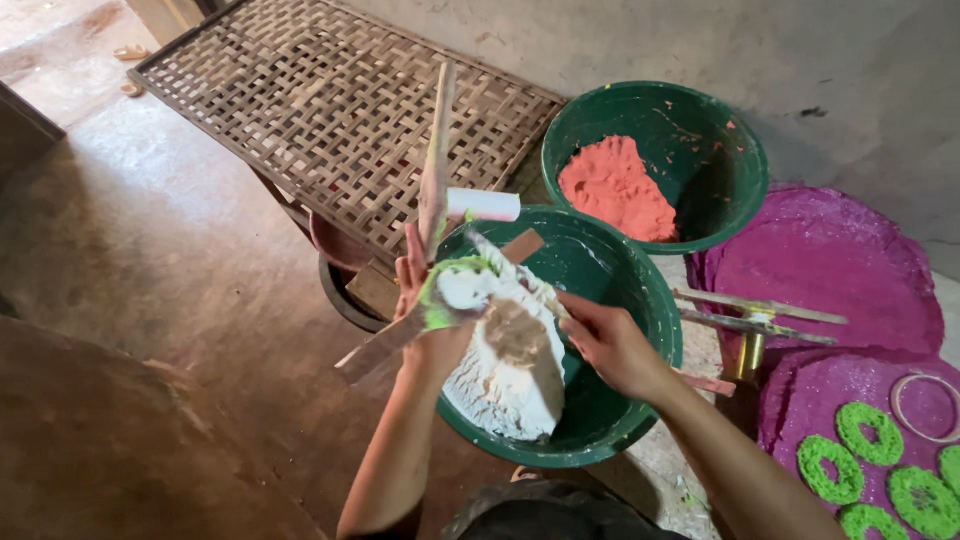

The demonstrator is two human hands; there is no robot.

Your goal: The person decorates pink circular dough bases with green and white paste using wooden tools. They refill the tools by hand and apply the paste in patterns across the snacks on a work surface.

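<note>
From the head camera I see my left hand (425,290) raised over a green plastic basin (620,300) of white paste (505,385), fingers clenched around a flat wooden stick (437,160) that points up and away, together with a lump of white and green paste (458,290) pressed against the palm. A second wooden slat (385,345) juts out below that hand towards the floor. My right hand (610,345) sits just beside it over the basin, fingers pinched on a thin strip (505,262) at the top of the white mound; I cannot tell exactly what the strip is. A white roller (483,204) rests at the basin's far rim. Behind stands a second green basin (700,120) holding pink-red paste (615,190). A woven bamboo mat (330,110) lies to the left on a frame. To the right are magenta glittered discs (830,260), green rings (870,430) laid on one of them, and a metal tool (755,320).
</note>
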